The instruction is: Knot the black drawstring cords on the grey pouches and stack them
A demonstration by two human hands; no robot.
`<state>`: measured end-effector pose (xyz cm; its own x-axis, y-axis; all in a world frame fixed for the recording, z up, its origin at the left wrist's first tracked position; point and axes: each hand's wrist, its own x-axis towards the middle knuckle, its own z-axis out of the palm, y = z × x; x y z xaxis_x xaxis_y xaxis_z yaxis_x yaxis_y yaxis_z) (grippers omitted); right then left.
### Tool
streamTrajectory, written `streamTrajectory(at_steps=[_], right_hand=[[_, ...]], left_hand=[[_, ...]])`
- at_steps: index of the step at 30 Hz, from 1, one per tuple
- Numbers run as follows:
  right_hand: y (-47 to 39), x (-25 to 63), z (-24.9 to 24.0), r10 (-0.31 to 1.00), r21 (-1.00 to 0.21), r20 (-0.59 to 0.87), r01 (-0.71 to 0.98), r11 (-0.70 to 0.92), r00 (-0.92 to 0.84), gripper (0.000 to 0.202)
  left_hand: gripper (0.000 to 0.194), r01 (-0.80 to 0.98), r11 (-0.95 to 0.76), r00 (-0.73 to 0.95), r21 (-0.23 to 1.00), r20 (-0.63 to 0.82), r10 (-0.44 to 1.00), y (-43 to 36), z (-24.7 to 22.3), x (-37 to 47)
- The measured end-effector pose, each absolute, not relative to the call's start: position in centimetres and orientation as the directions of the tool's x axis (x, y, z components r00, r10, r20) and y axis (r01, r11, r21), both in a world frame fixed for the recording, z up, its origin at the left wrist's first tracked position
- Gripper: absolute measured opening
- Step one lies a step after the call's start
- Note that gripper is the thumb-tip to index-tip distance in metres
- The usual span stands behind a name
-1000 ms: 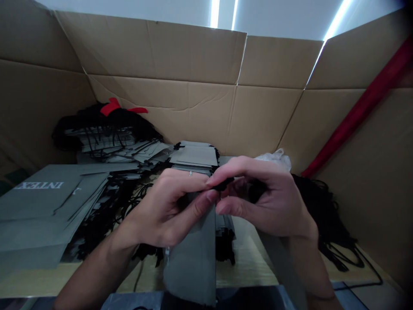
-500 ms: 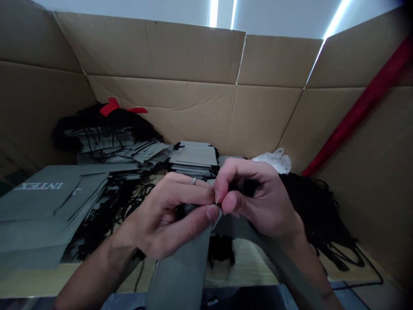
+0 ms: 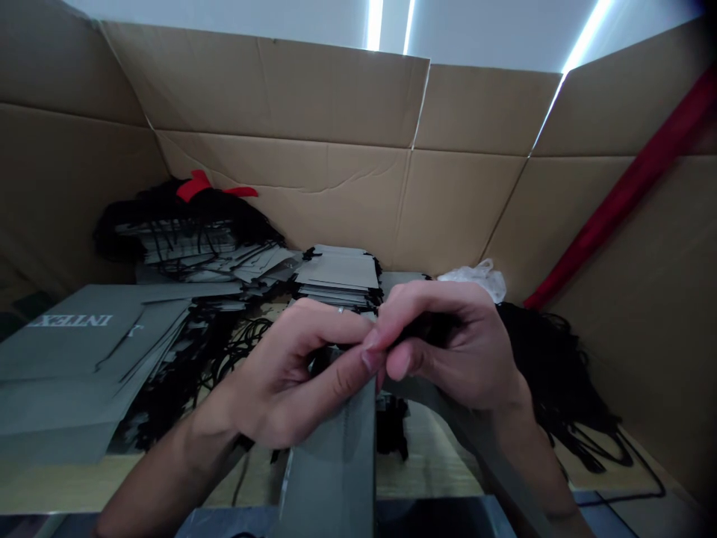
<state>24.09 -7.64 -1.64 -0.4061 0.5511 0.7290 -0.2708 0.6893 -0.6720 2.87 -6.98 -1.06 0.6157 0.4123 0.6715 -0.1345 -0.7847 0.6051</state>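
Note:
Both my hands meet at the centre of the head view, fingertips touching. A grey paper bag (image 3: 336, 471) hangs below them toward me, its top edge at the fingers. My left hand (image 3: 305, 377) is closed, thumb and fingers pinching that top edge. Thumb and forefinger of my right hand (image 3: 456, 347) are pressed close to the left thumb tip; whatever they pinch is hidden. A second grey panel or strip runs under the right wrist. Behind the bag, a black cord bundle (image 3: 393, 433) lies on the table.
Grey bags lettered INTEX (image 3: 61, 359) lie at left, with loose black cords (image 3: 243, 340) beside them. Further back are a stack of grey bags (image 3: 339, 273) and a heaped pile (image 3: 187, 239). Right: black cords (image 3: 560, 373), a clear plastic bag (image 3: 476, 280). Cardboard walls (image 3: 280, 90) enclose the table.
The grey bag's lower part has swung a little to the right. My right fingers have moved in against the left fingertips, covering the small dark bit seen between them earlier.

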Motion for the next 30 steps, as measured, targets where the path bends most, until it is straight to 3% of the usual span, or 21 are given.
streamTrajectory(at_steps=[5,10,18,22,26,30], right_hand=[[-7.7,23.5,-1.7,0.627,-0.732,0.682,-0.339,0.591,-0.378,0.023],[-8.5,23.0,-1.8,0.747,-0.829,0.551,-0.348,0.438,-0.371,0.043],[-8.5,22.8,-2.6,0.760,-0.846,0.475,-0.468,0.255,-0.444,0.039],[-8.3,23.3,-2.0,0.732,-0.827,0.541,-0.417,0.377,-0.413,0.038],[-7.8,24.2,-1.9,0.665,-0.731,0.682,-0.304,0.611,-0.304,0.038],[-7.2,24.6,-2.3,0.618,-0.660,0.749,-0.178,0.730,-0.241,0.034]], left_hand=[[0.031,-0.145,-0.779,0.588,0.610,0.686,0.428,-7.5,-0.9,3.1],[0.026,-0.227,-0.781,0.625,0.581,0.703,0.341,-7.1,-1.0,2.9],[0.028,-0.268,-0.730,0.640,0.628,0.683,0.353,-7.2,-0.9,2.5],[0.025,-0.204,-0.752,0.630,0.627,0.672,0.389,-7.3,-0.5,2.2],[0.032,-0.129,-0.777,0.614,0.616,0.665,0.425,-7.1,-0.6,2.1],[0.034,-0.111,-0.759,0.625,0.642,0.638,0.449,-6.8,-1.0,2.3]])
